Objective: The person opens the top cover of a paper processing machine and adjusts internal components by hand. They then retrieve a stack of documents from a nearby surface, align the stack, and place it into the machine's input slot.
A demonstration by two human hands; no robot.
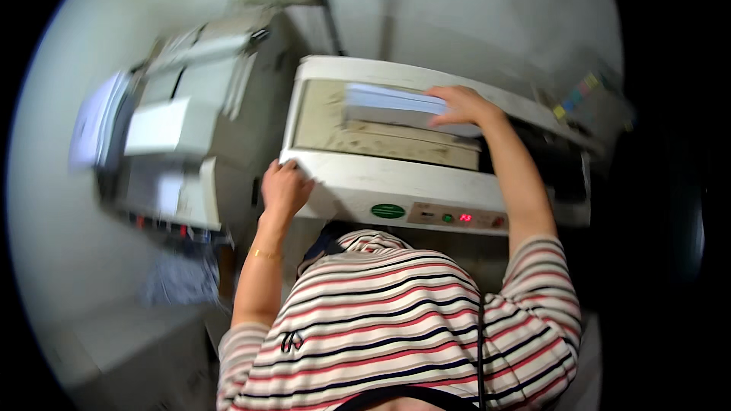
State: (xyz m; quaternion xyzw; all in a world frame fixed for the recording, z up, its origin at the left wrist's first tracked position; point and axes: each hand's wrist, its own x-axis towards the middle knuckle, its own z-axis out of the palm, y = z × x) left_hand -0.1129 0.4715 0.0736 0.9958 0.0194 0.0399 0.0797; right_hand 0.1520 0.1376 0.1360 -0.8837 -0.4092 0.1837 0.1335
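A long white machine (pixel 343 180) with a worn beige recessed bed (pixel 324 116) lies in front of me. In the bed stands a thick stack of paper (pixel 388 113), its upper edges bluish-white. At the stack's right end my right hand (pixel 466 106) grips it, thumb on the near side and fingers on the far side. My left hand (pixel 285 190) is closed over the machine's near left corner, fingers curled on the edge. On the machine's front are a green oval label (pixel 387 211) and a control panel (pixel 426 215) with a lit red display (pixel 465 218).
Left of the machine stands a larger grey office machine (pixel 205 84), with a stack of paper (pixel 99 122) at its left side. A grey wall (pixel 457 0) rises behind. To the right, a blurred item with coloured patches (pixel 582 95) stands near a dark area.
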